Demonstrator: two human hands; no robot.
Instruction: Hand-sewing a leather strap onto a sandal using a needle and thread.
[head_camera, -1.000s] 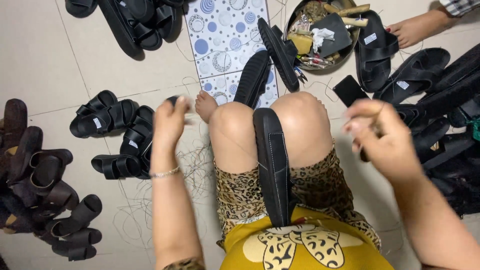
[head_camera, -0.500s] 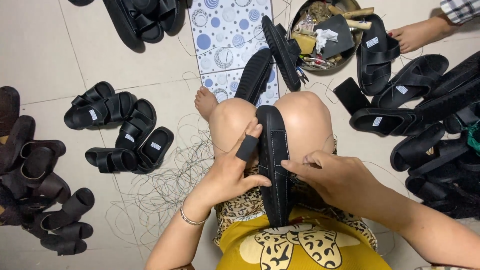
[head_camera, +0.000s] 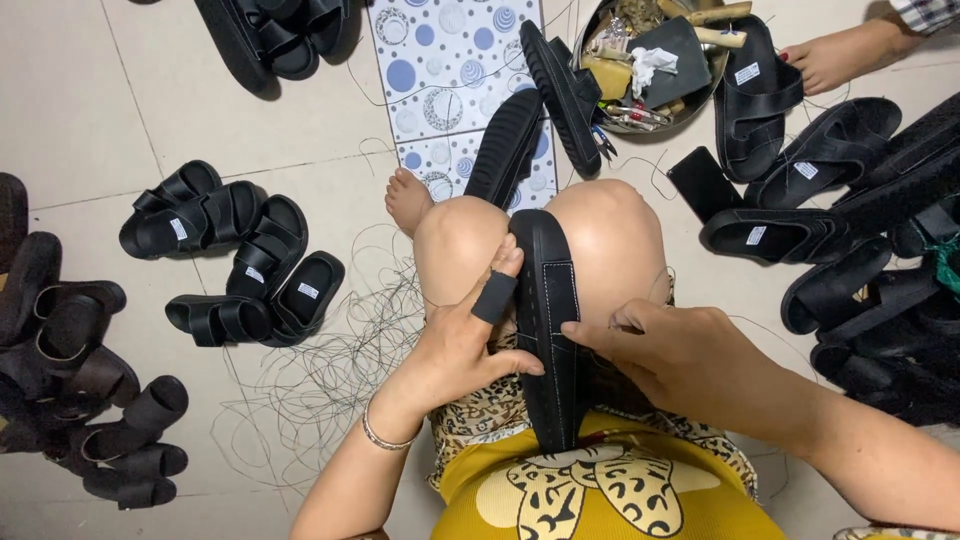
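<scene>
Between my knees sits the black sandal (head_camera: 548, 330), standing on its edge and running from my kneecaps down to my yellow shirt (head_camera: 600, 490), with the white stitching along its side facing up at me. My left hand (head_camera: 455, 350) is pressed against the left side of it, fingers curled loosely around the sole, and my thumb (head_camera: 497, 290), wearing a black finger guard, points up along the edge. My right hand (head_camera: 690, 360) comes in from the other side, fingertips pinched right at the stitched edge about halfway down the sandal. I honestly can't tell if there's a needle or thread in that pinch, it's too small to see. So both hands are touching the sandal, one on each side, and my knees clamp it.

Around me on the tile floor: a tangle of thin thread (head_camera: 320, 370) just left of my leg, piles of finished black sandals (head_camera: 240, 260) on both sides, a dotted blue mat (head_camera: 450, 80) ahead, and a metal bowl (head_camera: 712, 88) of tools. Someone else's foot (head_camera: 850, 55) shows at top right.
</scene>
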